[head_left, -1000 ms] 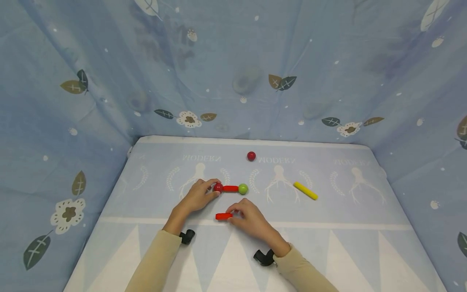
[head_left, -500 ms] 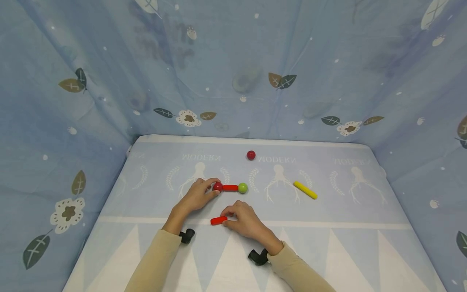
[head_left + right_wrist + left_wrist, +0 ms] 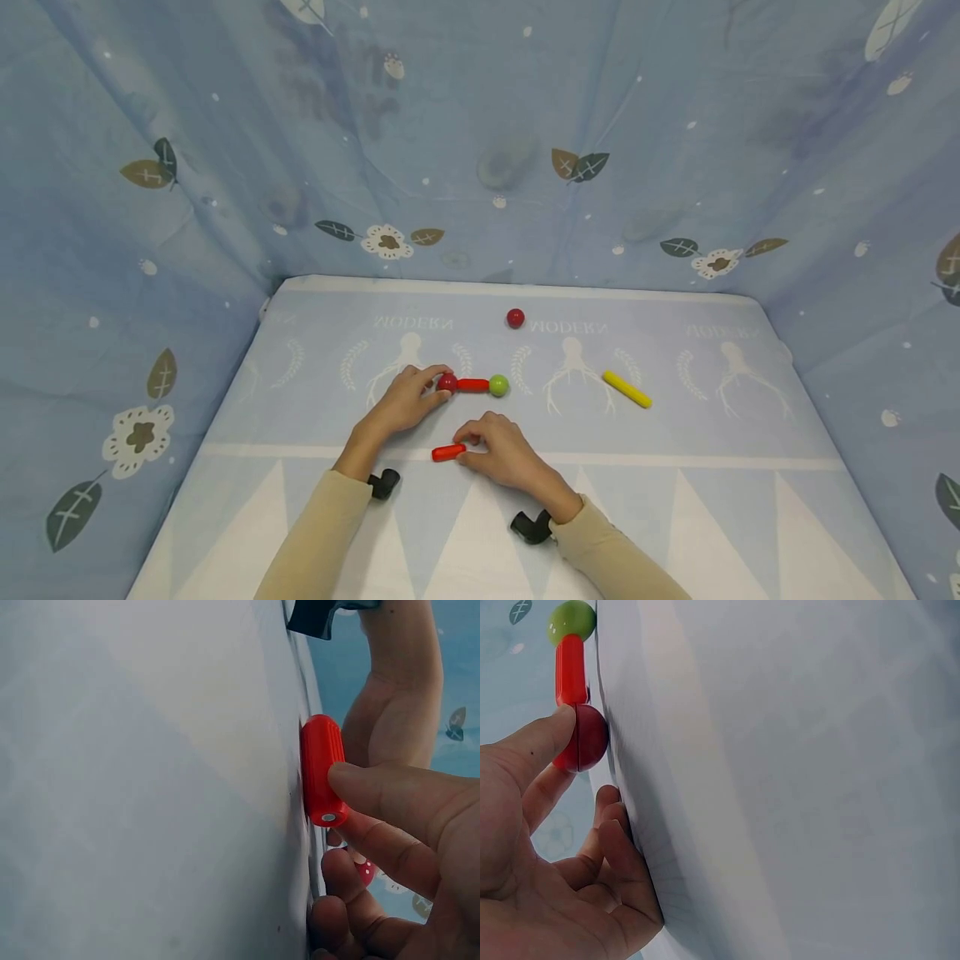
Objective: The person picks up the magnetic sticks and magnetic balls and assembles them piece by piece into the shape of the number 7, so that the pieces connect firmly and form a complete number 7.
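My left hand (image 3: 405, 402) pinches a red ball (image 3: 591, 739) between thumb and finger. The ball joins one end of a red rod (image 3: 473, 385), and a green ball (image 3: 498, 385) sits at the rod's other end, all lying on the table. Nearer the front, my right hand (image 3: 501, 452) pinches one end of a second, loose red rod (image 3: 322, 769), which lies at the table surface. A round silvery spot shows on that rod's end in the right wrist view. The two hands are apart.
A loose red ball (image 3: 515, 318) lies toward the back of the table. To the right is a yellow rod (image 3: 627, 389), lying at a slant. Patterned blue curtains (image 3: 480, 150) surround the table's back and sides.
My right hand has moved slightly left and toward the front with the red rod, then stayed almost still. The left hand and the joined pieces have kept their place.
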The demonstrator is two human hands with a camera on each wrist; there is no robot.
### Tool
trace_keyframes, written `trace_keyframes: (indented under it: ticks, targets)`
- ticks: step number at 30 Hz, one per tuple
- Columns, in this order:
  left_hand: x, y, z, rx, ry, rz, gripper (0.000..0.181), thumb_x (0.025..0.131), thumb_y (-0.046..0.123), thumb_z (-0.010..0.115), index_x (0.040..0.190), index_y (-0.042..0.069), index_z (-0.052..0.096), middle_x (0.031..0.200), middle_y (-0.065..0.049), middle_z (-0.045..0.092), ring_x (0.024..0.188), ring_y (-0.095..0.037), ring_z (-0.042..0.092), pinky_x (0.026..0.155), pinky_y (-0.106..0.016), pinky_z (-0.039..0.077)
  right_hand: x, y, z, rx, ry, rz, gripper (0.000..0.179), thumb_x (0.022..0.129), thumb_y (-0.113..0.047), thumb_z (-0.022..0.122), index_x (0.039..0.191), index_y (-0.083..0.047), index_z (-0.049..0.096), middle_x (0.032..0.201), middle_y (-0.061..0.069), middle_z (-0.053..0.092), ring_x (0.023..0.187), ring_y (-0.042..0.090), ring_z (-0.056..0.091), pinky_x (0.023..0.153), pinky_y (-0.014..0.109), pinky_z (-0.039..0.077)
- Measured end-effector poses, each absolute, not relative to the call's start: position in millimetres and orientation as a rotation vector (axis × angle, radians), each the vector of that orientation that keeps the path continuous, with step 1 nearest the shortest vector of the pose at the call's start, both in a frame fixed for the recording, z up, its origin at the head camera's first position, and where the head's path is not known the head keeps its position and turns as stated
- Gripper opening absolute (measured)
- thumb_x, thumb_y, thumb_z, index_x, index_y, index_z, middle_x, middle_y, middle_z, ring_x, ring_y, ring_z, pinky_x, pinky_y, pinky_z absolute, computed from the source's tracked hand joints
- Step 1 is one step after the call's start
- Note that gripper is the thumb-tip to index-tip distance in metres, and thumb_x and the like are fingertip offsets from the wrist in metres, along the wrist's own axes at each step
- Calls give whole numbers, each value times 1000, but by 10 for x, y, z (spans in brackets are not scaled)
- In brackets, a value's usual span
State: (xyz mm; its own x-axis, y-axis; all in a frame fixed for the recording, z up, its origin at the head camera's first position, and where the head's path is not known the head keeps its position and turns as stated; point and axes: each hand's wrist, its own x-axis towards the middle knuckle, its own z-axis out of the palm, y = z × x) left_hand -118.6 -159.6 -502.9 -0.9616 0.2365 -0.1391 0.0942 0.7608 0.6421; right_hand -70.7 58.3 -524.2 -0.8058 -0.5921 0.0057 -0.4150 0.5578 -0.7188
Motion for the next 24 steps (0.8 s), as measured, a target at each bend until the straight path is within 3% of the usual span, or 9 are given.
trace_keyframes:
  ticks: [9,24]
  targets:
    - [-1184,-1604,-5032,268,2740,987,40,96,29,70,134,21,61,107,-11,57,98,-26,54,80,-46,47,-709,754,-5157,-750,2515,-1247,17,89,-17,77,106,-15,74,89,-1,57,76,13,50,67,27,44]
    - [-1184,-1600,-5069,274,2723,1006,38,96,27,70,133,22,62,105,-8,56,99,-23,52,80,-41,46,-870,1392,-5038,-466,2679,-1342,18,89,-20,78,106,-16,74,91,-5,58,77,16,50,67,32,43]
